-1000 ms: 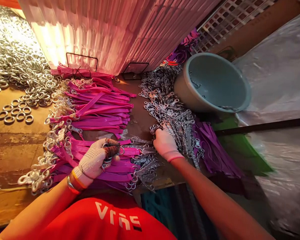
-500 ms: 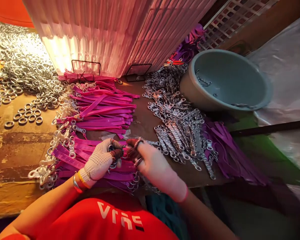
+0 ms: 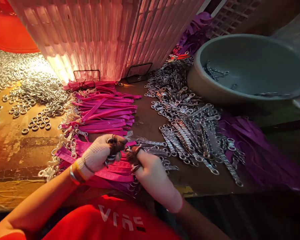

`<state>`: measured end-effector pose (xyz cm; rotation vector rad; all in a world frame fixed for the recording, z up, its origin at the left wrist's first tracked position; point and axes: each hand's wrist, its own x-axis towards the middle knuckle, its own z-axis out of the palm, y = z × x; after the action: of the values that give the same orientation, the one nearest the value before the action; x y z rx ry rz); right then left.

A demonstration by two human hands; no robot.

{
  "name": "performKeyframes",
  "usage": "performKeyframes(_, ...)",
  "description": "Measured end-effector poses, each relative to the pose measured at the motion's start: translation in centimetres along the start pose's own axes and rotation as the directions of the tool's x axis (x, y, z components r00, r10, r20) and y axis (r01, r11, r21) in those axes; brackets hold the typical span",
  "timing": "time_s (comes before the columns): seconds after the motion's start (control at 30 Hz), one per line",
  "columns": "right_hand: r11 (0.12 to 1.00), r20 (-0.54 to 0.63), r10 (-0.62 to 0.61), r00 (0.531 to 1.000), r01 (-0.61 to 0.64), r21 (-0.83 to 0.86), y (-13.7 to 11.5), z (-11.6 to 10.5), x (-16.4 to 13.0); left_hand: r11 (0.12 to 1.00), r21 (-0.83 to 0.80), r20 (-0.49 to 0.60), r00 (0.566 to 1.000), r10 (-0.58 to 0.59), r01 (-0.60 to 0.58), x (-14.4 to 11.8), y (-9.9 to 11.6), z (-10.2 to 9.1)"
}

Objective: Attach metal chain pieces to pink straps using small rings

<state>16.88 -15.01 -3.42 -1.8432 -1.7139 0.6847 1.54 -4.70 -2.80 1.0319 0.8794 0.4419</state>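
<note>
Between the dark rubbery fingertips of the knit-gloved left hand [image 3: 98,154] and right hand [image 3: 150,173], both pinched shut, sits a small metal ring clasp [image 3: 133,154] over glossy pink flat straps [image 3: 107,116].

1 head-worn view only. Looks forward and down, close over counter [image 3: 20,146] near edge; wearer's red shirt [image 3: 115,223] along bottom edge; basin [image 3: 240,66] upper right.
</note>
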Motion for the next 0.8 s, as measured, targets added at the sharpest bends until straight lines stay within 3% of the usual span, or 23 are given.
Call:
performKeyframes(0.03,0.997,-0.052,0.024,0.998,-0.020,0.072,0.2,-0.5,0.3,0.976,0.208,-0.010,0.998,0.068,-0.065,1.3,0.6,-0.3)
performKeyframes(0.07,0.988,-0.100,0.041,0.994,-0.026,0.151,0.4,-1.1,0.5,0.888,0.442,-0.020,0.988,0.155,-0.131,2.8,1.1,-0.5)
performKeyframes(0.13,0.953,-0.143,0.066,0.988,-0.020,0.302,0.8,-2.2,0.7,0.572,0.801,-0.007,0.953,0.304,-0.177,6.0,1.6,-0.8)
performKeyframes(0.2,0.917,-0.136,0.088,0.987,-0.027,0.399,0.9,-3.0,0.6,0.348,0.928,0.019,0.949,0.313,-0.133,8.8,1.4,-0.7)
performKeyframes(0.3,0.884,-0.114,0.129,0.985,-0.062,0.463,0.9,-3.3,0.1,0.281,0.954,0.030,0.964,0.265,-0.107,11.0,0.5,0.0)
performKeyframes(0.4,0.863,-0.087,0.143,0.986,-0.081,0.499,0.9,-3.2,-0.3,0.252,0.960,0.055,0.965,0.255,-0.121,10.5,0.4,0.4)
performKeyframes(0.47,0.863,-0.074,0.125,0.989,-0.071,0.499,0.9,-3.0,-0.3,0.293,0.945,0.063,0.959,0.277,-0.147,9.0,1.2,0.2)
performKeyframes(0.5,0.874,-0.077,0.098,0.992,-0.049,0.484,0.9,-3.0,-0.3,0.378,0.911,0.054,0.959,0.279,-0.162,8.0,1.8,0.0)
performKeyframes(0.57,0.912,-0.107,0.004,0.994,0.040,0.409,1.0,-2.8,-0.3,0.657,0.737,0.025,0.979,0.205,-0.156,5.4,2.8,-0.4)
performKeyframes(0.63,0.953,-0.132,-0.097,0.986,0.131,0.275,0.8,-2.4,-0.1,0.896,0.442,0.024,0.999,0.037,-0.044,2.6,3.3,-0.7)
performKeyframes(0.7,0.982,-0.106,-0.157,0.982,0.167,0.090,0.4,-2.0,0.1,0.973,0.217,0.050,0.994,-0.095,0.082,0.2,2.9,-0.7)
performKeyframes(0.8,0.960,-0.017,-0.159,0.987,0.150,-0.236,-0.8,-1.2,0.5,0.988,0.079,0.071,0.988,-0.139,0.134,-2.1,1.3,-0.4)
